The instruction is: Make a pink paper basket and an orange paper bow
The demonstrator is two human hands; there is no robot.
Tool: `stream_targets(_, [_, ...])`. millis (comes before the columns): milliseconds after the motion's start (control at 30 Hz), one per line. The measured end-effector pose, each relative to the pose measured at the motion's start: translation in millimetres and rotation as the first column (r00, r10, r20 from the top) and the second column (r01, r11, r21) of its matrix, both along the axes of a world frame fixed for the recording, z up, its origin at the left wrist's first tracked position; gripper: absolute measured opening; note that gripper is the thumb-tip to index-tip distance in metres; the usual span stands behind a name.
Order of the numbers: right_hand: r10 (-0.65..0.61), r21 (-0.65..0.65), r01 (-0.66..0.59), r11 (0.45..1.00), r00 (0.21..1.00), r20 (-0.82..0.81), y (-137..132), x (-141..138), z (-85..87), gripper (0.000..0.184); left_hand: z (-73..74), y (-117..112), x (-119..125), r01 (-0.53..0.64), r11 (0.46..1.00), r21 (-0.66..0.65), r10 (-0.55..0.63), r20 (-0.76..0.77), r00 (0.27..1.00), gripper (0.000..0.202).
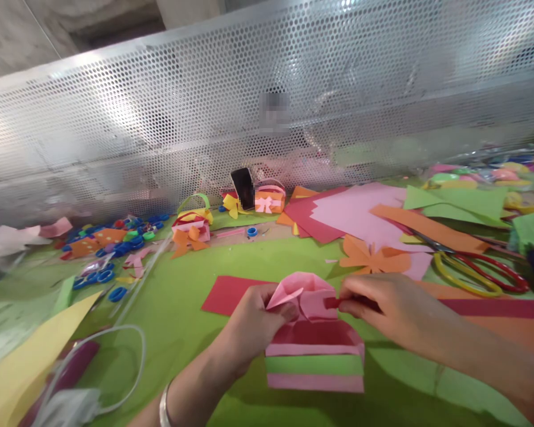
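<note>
The pink paper box point(315, 350), ringed by one green band point(314, 365), is seen at the lower middle, over the green desk point(178, 338). Its pink upper paper point(311, 287) is pinched between thumb and fingers by the left hand point(256, 320); a small red end point(331, 302) is gripped by the right hand point(382, 299) at that paper's right side. Whether the end belongs to the long red strip point(498, 308) beyond the right forearm cannot be told.

The upper paper is best steadied lightly so that its folds are not crushed, and the red end should be lined up squarely before being pressed. The thin walls of the box should not be leaned on.

Two handled baskets are counted at the back: one green-handled basket point(202, 228) and one pink-handled basket point(277, 203). One phone point(242, 187), one orange flower point(374, 259) and one red sheet point(226, 293) are also counted. Two scissor loops are seen, one yellow point(449, 276), one red point(516, 279); the blue rings are too crowded to be counted.
</note>
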State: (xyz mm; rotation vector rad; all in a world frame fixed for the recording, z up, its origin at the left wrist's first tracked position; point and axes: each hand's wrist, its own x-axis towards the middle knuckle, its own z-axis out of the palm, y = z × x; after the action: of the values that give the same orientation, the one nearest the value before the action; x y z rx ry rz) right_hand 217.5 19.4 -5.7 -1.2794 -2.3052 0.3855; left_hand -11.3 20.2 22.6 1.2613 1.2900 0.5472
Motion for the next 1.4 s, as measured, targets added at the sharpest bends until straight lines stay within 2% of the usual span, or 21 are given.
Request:
stream_targets(233, [-0.05, -0.059, 0.056, 0.997, 0.995, 0.09, -0.1, -1.4, 0.4, 0.02, -7.4, -0.7, -2.2, 0.04, 0.999, 0.008, -0.04, 0.043, 0.998, 0.025])
stream_targets(400, [-0.069, -0.124, 0.083, 0.989, 0.991, 0.114, -1.2, -4.0, 3.4, 0.017, -5.7, -0.7, 0.5, 0.079, 0.996, 0.038, -0.08, 0.023, 0.997, 0.024])
stream_targets(467, [-0.083, -0.133, 0.096, 0.986, 0.991, 0.102, -2.2, -5.4, 4.4, 0.012, -4.6, -0.9, 1.7, 0.08, 0.996, 0.033, -0.08, 0.021, 0.997, 0.024])
stream_targets(700, [-0.084, -0.2, 0.076, 0.977, 0.996, -0.032, -2.7, -8.3, 5.9, 0.014, -3.5, -3.5, 4.1, 0.092, 0.995, 0.026, -0.092, 0.003, 0.996, 0.025])
stream_targets(1033, [-0.076, -0.232, 0.077, 0.97, 0.997, 0.013, -2.4, -9.1, 3.4, 0.015, -3.5, -2.9, 6.2, 0.099, 0.991, 0.085, -0.095, -0.054, 0.994, 0.026])
stream_targets(1400, [-0.056, -0.247, 0.055, 0.967, 0.998, 0.002, -3.0, -10.0, 4.3, 0.017, -2.2, -4.7, 6.8, 0.1, 0.991, 0.084, -0.099, -0.025, 0.995, 0.022])
